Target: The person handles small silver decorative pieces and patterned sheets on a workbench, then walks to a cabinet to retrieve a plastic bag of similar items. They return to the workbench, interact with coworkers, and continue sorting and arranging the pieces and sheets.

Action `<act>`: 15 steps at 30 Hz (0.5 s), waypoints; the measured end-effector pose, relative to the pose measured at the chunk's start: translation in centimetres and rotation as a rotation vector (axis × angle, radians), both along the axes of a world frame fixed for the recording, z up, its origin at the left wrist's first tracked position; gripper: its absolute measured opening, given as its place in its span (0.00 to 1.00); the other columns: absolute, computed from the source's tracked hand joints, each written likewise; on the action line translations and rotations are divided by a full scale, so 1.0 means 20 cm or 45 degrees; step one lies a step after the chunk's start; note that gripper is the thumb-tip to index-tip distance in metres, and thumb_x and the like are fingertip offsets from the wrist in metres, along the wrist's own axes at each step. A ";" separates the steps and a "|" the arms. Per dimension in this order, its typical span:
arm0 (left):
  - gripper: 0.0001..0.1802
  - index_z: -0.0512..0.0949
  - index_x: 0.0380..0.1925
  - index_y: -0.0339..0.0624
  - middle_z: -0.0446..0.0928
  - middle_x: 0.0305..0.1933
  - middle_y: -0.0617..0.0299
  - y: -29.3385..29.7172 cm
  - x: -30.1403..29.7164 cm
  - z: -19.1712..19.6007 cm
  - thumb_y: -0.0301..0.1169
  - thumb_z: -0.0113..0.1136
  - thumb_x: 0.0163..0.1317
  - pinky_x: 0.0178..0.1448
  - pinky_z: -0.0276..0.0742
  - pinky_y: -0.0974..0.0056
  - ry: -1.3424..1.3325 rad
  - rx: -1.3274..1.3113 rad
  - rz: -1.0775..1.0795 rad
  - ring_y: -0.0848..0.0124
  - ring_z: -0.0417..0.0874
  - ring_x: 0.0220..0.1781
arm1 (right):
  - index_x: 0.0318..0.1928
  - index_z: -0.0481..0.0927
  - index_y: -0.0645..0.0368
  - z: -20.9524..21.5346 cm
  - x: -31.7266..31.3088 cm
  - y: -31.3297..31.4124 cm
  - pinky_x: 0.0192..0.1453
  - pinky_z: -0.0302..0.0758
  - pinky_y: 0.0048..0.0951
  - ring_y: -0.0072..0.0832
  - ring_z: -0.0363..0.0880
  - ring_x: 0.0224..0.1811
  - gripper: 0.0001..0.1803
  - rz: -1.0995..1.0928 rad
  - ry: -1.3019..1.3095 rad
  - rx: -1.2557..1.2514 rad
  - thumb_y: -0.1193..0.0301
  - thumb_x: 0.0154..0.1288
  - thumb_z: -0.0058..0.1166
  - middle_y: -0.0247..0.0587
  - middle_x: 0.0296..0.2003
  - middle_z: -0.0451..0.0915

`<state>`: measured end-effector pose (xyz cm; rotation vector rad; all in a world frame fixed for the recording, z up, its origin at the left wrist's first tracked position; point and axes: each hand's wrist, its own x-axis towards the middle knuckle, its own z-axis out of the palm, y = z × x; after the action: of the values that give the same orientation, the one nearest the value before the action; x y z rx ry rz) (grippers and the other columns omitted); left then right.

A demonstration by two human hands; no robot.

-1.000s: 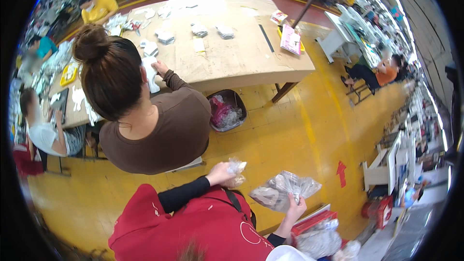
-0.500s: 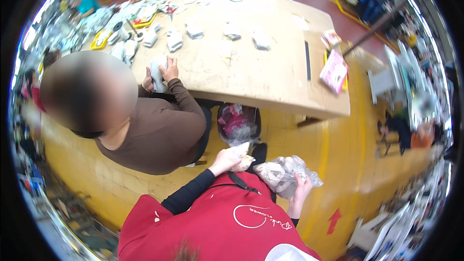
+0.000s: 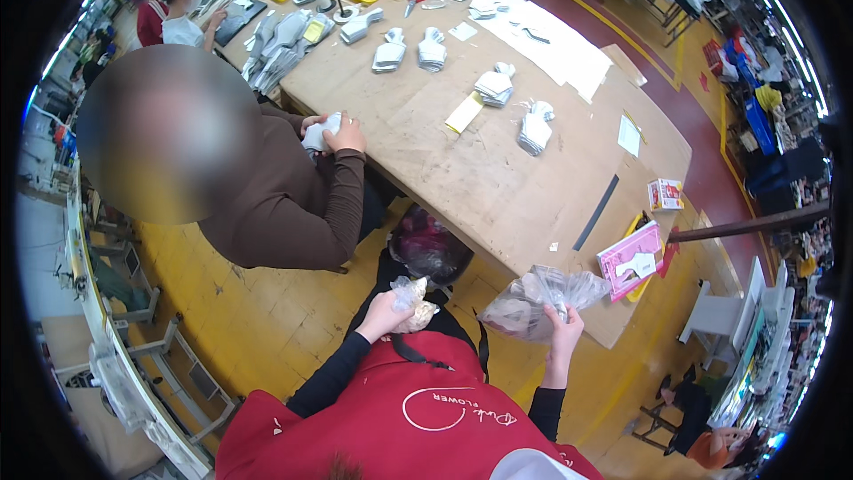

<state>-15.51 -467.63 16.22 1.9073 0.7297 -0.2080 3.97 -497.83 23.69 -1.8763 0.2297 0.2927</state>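
My left hand is closed on a small clear plastic bag with pale, cream-coloured contents that I cannot make out. Pinched in my right hand is a larger clear plastic bag, held near the table's front corner; its greyish contents show only dimly through the film. The two bags are apart, both in front of my red apron. On my left, a person in a brown top holds a light grey fabric piece over the table edge with both hands.
On the long table lie several small stacks of grey cut pieces. A pink booklet and a small box are by its right end. Below the edge stands a dark bin with a plastic liner. Other people work at the far left.
My view has turned, so the table's right corner is closer. The right-hand bag has risen toward the table edge. Both hands keep hold of their bags.
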 end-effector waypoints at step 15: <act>0.20 0.82 0.35 0.35 0.82 0.31 0.44 -0.10 0.20 0.01 0.42 0.67 0.49 0.43 0.79 0.53 0.024 0.099 -0.075 0.50 0.84 0.36 | 0.35 0.81 0.66 -0.12 0.18 0.15 0.41 0.68 0.21 0.16 0.71 0.32 0.11 0.054 0.011 0.237 0.76 0.52 0.68 0.29 0.30 0.79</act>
<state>-11.54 -469.56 16.46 2.0048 0.7039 -0.2376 7.60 -494.84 21.30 -1.6980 0.1626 0.3395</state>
